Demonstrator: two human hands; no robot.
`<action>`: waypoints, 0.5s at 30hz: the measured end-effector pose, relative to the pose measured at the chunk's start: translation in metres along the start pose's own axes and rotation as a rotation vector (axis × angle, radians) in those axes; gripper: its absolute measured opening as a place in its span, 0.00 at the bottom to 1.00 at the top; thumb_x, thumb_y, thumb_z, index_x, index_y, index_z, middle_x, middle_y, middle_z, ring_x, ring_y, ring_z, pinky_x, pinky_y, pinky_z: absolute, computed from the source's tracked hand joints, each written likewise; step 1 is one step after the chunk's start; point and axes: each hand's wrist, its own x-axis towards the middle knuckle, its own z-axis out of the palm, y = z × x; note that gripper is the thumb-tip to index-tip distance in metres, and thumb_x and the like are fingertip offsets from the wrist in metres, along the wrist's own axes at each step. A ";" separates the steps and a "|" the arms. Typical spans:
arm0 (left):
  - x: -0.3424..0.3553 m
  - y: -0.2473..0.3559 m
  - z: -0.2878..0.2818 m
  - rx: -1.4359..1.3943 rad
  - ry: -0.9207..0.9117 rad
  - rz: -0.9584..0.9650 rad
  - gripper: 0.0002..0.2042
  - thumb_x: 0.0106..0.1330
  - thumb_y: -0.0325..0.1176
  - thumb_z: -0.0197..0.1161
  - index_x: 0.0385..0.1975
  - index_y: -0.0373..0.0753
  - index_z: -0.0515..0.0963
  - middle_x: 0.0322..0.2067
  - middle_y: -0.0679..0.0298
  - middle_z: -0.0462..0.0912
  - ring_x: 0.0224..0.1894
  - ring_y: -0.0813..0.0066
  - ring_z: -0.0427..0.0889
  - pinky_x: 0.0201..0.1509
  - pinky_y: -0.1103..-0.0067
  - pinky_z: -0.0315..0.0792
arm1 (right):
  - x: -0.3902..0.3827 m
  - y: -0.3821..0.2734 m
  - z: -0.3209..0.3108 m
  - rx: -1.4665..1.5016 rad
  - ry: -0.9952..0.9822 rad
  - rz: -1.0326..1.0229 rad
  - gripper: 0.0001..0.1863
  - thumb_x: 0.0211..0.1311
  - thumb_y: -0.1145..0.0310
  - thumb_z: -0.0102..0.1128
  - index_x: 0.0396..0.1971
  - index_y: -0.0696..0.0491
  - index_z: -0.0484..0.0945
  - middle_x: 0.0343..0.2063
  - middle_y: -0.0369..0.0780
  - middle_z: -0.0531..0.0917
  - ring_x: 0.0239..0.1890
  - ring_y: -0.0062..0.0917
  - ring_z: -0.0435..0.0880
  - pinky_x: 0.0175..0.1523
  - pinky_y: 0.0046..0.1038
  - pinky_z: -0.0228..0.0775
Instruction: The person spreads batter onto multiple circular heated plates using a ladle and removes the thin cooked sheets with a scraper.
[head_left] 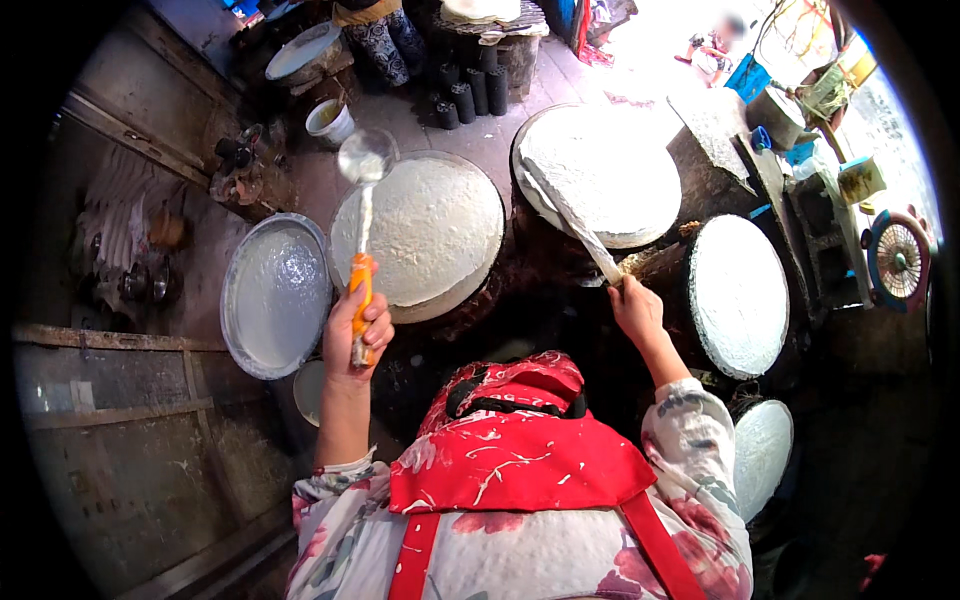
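My left hand is closed round the orange handle of a ladle, held upright. Its round bowl hangs over the far left edge of a round griddle spread with lumpy white batter. To the right, my right hand grips the near end of a long flat stick. That stick slants away to the left across the near left edge of a second round griddle, which has a smooth, brightly lit white top. Left of the first griddle stands a wide metal basin of white batter.
Two more round white surfaces, a larger one and a smaller one, stand at my right. A fan is at the far right. Beyond the griddles are black cylindrical briquettes, a white bucket and a person's patterned trousers.
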 end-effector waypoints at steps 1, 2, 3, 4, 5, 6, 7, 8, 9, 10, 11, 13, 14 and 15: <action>-0.006 0.001 -0.004 -0.005 0.013 0.009 0.16 0.72 0.35 0.47 0.57 0.40 0.66 0.21 0.69 0.64 0.13 0.86 0.63 0.16 0.88 0.60 | 0.009 0.002 0.003 -0.023 0.007 -0.033 0.14 0.58 0.60 0.59 0.27 0.56 0.71 0.20 0.48 0.79 0.27 0.44 0.81 0.33 0.41 0.71; -0.011 0.001 -0.010 -0.009 0.026 0.018 0.16 0.72 0.35 0.47 0.57 0.40 0.66 0.21 0.69 0.64 0.13 0.85 0.63 0.16 0.87 0.60 | 0.024 0.002 0.004 -0.025 -0.008 -0.045 0.14 0.57 0.60 0.59 0.27 0.57 0.72 0.21 0.48 0.80 0.27 0.43 0.81 0.33 0.42 0.72; -0.014 0.001 -0.014 -0.016 0.032 0.019 0.16 0.72 0.35 0.47 0.57 0.39 0.66 0.21 0.69 0.65 0.13 0.85 0.63 0.15 0.87 0.60 | 0.035 0.002 0.003 -0.039 -0.023 -0.036 0.15 0.58 0.59 0.58 0.27 0.57 0.72 0.22 0.48 0.80 0.27 0.44 0.81 0.34 0.42 0.72; -0.017 0.000 -0.017 -0.034 0.045 0.016 0.16 0.72 0.35 0.47 0.57 0.39 0.66 0.21 0.69 0.65 0.13 0.85 0.63 0.15 0.87 0.60 | 0.046 0.002 0.004 -0.050 -0.036 -0.030 0.15 0.58 0.58 0.58 0.27 0.58 0.73 0.23 0.49 0.81 0.28 0.44 0.81 0.34 0.42 0.72; -0.020 -0.002 -0.020 -0.052 0.059 0.012 0.16 0.72 0.35 0.47 0.57 0.39 0.66 0.21 0.69 0.65 0.13 0.85 0.63 0.15 0.87 0.60 | 0.058 0.001 0.006 -0.038 -0.046 -0.004 0.16 0.59 0.57 0.57 0.28 0.58 0.73 0.24 0.49 0.81 0.30 0.45 0.81 0.36 0.42 0.72; -0.024 -0.004 -0.022 -0.074 0.076 0.011 0.16 0.72 0.35 0.47 0.57 0.39 0.66 0.21 0.69 0.65 0.13 0.85 0.63 0.15 0.87 0.60 | 0.069 -0.003 0.007 -0.027 -0.060 0.018 0.17 0.60 0.56 0.56 0.28 0.58 0.73 0.25 0.50 0.81 0.31 0.45 0.81 0.38 0.43 0.71; -0.027 -0.006 -0.021 -0.070 0.111 0.015 0.16 0.72 0.35 0.46 0.57 0.39 0.66 0.21 0.69 0.64 0.13 0.85 0.63 0.16 0.87 0.60 | 0.073 -0.006 0.008 -0.018 -0.074 0.041 0.18 0.60 0.55 0.55 0.29 0.58 0.73 0.26 0.50 0.81 0.33 0.46 0.81 0.40 0.43 0.71; -0.030 -0.008 -0.021 -0.074 0.110 0.016 0.16 0.72 0.35 0.46 0.57 0.39 0.66 0.21 0.69 0.64 0.13 0.85 0.63 0.16 0.87 0.61 | 0.071 -0.009 0.008 0.015 -0.102 0.068 0.19 0.60 0.55 0.54 0.29 0.59 0.74 0.27 0.51 0.81 0.33 0.46 0.81 0.40 0.44 0.71; -0.032 -0.010 -0.023 -0.081 0.111 0.021 0.16 0.72 0.35 0.46 0.57 0.39 0.66 0.21 0.69 0.64 0.13 0.85 0.63 0.16 0.88 0.61 | 0.070 -0.014 0.006 0.047 -0.130 0.090 0.19 0.61 0.54 0.54 0.29 0.59 0.74 0.27 0.52 0.81 0.34 0.46 0.81 0.40 0.44 0.71; -0.034 -0.012 -0.025 -0.087 0.111 0.023 0.16 0.72 0.35 0.46 0.57 0.39 0.66 0.21 0.69 0.64 0.13 0.85 0.63 0.16 0.88 0.61 | 0.067 -0.015 0.004 0.077 -0.158 0.115 0.20 0.61 0.54 0.53 0.29 0.59 0.74 0.27 0.52 0.81 0.34 0.47 0.81 0.40 0.45 0.72; -0.037 -0.014 -0.027 -0.093 0.117 0.026 0.16 0.72 0.35 0.47 0.57 0.39 0.67 0.21 0.69 0.64 0.13 0.85 0.63 0.16 0.88 0.61 | 0.057 -0.011 0.005 0.148 -0.168 0.115 0.21 0.61 0.52 0.52 0.30 0.59 0.75 0.28 0.53 0.81 0.36 0.48 0.81 0.42 0.46 0.71; -0.042 -0.017 -0.032 -0.111 0.129 0.040 0.16 0.72 0.35 0.47 0.57 0.39 0.67 0.21 0.69 0.64 0.13 0.85 0.63 0.17 0.88 0.61 | 0.037 -0.009 -0.003 0.125 -0.264 0.154 0.20 0.61 0.52 0.53 0.31 0.58 0.75 0.28 0.52 0.81 0.35 0.48 0.81 0.41 0.46 0.71; -0.045 -0.018 -0.034 -0.112 0.140 0.045 0.16 0.72 0.35 0.47 0.56 0.39 0.67 0.21 0.69 0.64 0.13 0.85 0.63 0.17 0.88 0.61 | 0.025 -0.009 -0.006 0.120 -0.275 0.158 0.20 0.60 0.52 0.53 0.31 0.57 0.75 0.27 0.52 0.81 0.34 0.48 0.81 0.40 0.46 0.71; -0.049 -0.018 -0.036 -0.116 0.150 0.049 0.16 0.72 0.35 0.47 0.56 0.39 0.67 0.21 0.69 0.64 0.13 0.85 0.63 0.17 0.88 0.61 | 0.012 -0.011 -0.013 0.118 -0.290 0.163 0.19 0.60 0.52 0.53 0.31 0.57 0.75 0.27 0.52 0.81 0.34 0.48 0.81 0.40 0.46 0.71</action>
